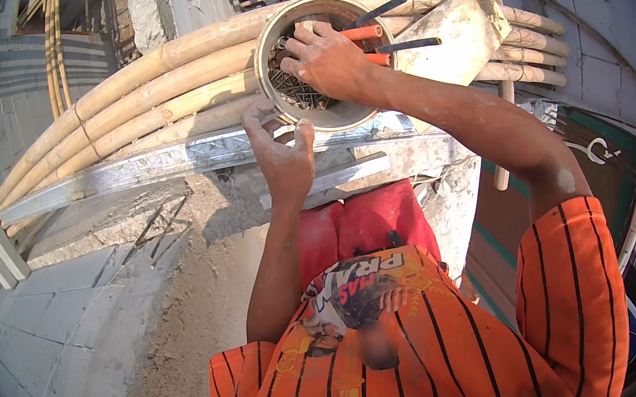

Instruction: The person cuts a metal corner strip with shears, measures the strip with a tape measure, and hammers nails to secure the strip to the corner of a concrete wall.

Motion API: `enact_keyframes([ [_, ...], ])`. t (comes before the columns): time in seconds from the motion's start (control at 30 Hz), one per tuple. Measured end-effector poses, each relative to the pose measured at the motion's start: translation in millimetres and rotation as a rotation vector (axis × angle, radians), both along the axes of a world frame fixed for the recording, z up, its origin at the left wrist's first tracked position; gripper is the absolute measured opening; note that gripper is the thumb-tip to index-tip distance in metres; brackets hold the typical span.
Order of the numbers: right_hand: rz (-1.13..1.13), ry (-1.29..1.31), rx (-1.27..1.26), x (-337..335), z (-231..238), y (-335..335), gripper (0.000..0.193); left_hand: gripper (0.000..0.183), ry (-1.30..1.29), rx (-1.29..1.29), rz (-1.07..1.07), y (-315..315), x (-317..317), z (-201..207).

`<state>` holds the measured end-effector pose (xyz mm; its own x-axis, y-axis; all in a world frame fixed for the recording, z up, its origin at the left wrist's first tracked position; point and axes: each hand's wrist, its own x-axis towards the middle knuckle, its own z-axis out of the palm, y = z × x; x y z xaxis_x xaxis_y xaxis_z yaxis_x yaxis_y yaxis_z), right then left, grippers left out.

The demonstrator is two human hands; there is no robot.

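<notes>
A round, pale-rimmed bucket (pixel 267 84) stands in front of me, holding many loose nails (pixel 302 93). My right hand (pixel 327 57) reaches into it from the right, fingers bent and somewhat apart above the nails; no held item shows. Just beyond those fingertips is a small brown block-like piece (pixel 312 20). Tool handles, one pair orange (pixel 361 33) and one pair dark (pixel 410 45), lean out over the bucket's right side. My left hand (pixel 281 148) is at the near left of the rim, thumb and fingers apart, with nothing visible between them.
Long bamboo poles (pixel 176 56) lie tied together behind and under the bucket. A silvery metal channel (pixel 166 159) runs along their near side. A pale board (pixel 454 37) lies right of the bucket, beside an upright pole (pixel 504 91). Rough concrete (pixel 175 340) extends below left.
</notes>
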<state>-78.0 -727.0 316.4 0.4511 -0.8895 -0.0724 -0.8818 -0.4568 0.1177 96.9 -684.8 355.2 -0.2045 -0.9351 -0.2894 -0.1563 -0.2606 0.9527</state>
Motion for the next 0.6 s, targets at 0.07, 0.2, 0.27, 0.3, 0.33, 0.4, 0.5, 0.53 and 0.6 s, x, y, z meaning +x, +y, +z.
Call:
enact_keyframes([
  [0.07,-0.071,0.134,0.054,1,5,-3,0.032,0.047,0.013,0.004,-0.007,-1,0,0],
  [0.2,-0.285,0.256,0.259,-3,7,-2,0.057,0.046,0.009,-0.002,-0.004,-2,0,0],
  [0.27,-0.425,0.182,0.394,-2,13,-4,0.060,0.045,0.004,-0.008,0.009,0,2,-1],
  [0.3,-0.358,0.181,0.267,-4,11,-4,0.045,0.045,0.004,-0.011,0.011,0,2,-3],
  [0.33,-0.296,0.187,0.136,-7,9,-3,0.035,0.045,0.003,-0.014,0.014,0,1,-3],
  [0.4,-0.250,0.267,0.329,-6,5,-15,0.063,0.045,-0.002,-0.012,0.003,-1,0,-1],
  [0.5,-0.195,0.322,0.270,-8,5,-20,0.051,0.046,0.020,0.013,0.005,-2,-2,3],
  [0.53,-0.243,0.310,0.424,-5,15,-30,0.046,0.046,0.031,0.026,0.014,-2,-2,3],
  [0.6,-0.347,0.288,0.734,-2,33,-53,0.035,0.046,0.007,-0.031,0.000,-3,0,0],
])
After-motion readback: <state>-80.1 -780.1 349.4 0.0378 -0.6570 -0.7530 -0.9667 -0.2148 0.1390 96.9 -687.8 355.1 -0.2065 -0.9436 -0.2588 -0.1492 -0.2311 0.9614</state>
